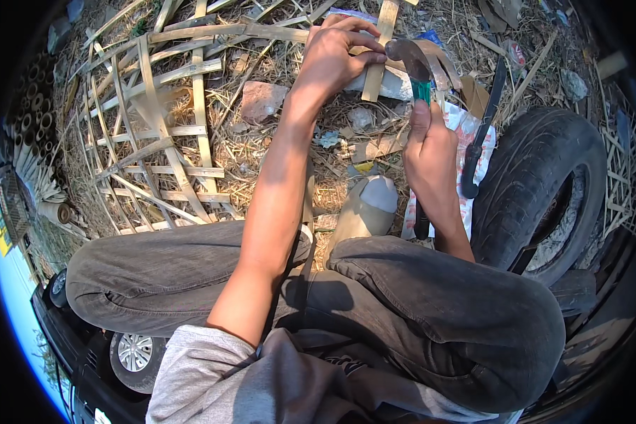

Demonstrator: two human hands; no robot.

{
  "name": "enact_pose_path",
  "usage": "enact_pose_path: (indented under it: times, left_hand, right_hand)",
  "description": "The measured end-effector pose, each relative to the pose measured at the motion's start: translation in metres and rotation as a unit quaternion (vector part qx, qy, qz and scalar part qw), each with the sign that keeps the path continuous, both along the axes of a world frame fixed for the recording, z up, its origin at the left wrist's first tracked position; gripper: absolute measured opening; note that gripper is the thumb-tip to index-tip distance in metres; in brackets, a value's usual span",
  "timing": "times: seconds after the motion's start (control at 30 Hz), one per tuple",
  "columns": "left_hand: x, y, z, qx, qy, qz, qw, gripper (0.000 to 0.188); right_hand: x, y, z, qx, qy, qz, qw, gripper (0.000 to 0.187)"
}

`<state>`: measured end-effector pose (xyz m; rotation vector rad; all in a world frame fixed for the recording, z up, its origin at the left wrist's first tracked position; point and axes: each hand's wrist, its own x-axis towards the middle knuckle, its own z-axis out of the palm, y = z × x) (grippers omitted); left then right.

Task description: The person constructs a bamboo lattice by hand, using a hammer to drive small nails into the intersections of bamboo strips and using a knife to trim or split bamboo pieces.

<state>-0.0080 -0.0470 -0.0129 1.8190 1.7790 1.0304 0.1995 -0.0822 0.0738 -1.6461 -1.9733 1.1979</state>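
Observation:
My left hand point(336, 56) reaches to the upper middle, its thumb and fingertips pinched together at the edge of a short upright bamboo slat point(380, 67). What sits in the pinch is too small to tell. A split bamboo strip point(268, 32) runs in under this hand from a woven bamboo lattice point(198, 127) on the left. My right hand point(431, 141) is closed around the handle of a hammer point(411, 62) with a dark curved head and green binding at its neck. The hammer head is right by the left fingertips, beside the slat.
A long black knife point(471, 166) lies on a white printed sheet point(479, 169) to the right. Beyond it stands a tyre point(523, 162). A reddish stone point(263, 102) and dry straw cover the ground. A tan rounded object point(353, 212) is between my knees. Vehicles show at lower left.

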Motion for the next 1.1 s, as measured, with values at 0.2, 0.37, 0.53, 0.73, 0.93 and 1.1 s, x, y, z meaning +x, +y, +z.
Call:
enact_pose_path:
  times: [0.2,0.37,0.53,0.73,0.93,1.1]
  left_hand:
    - [0.002,0.000,-0.002,0.006,-0.009,0.002,1.000,0.018]
    - [0.001,0.001,-0.002,0.002,-0.006,-0.001,1.000,0.019]
    - [-0.004,0.000,0.001,-0.032,-0.013,-0.009,0.999,0.019]
    - [0.002,0.003,0.007,-0.047,-0.027,0.001,0.999,0.019]
    - [0.003,-0.003,0.009,-0.005,0.045,0.010,0.999,0.044]
    - [-0.001,-0.002,0.038,-0.144,-0.149,0.039,0.978,0.046]
  right_hand:
    - [0.003,0.000,-0.002,-0.001,-0.014,-0.013,1.000,0.038]
    - [0.004,-0.002,0.005,0.009,0.009,-0.022,1.000,0.040]
    - [-0.001,-0.002,0.003,0.020,-0.006,-0.009,1.000,0.043]
    - [0.003,-0.002,0.013,0.035,0.018,-0.038,0.998,0.047]
    - [0.000,0.009,0.019,-0.007,-0.012,-0.029,0.999,0.043]
    - [-0.006,0.000,0.014,0.042,-0.011,-0.004,0.999,0.045]
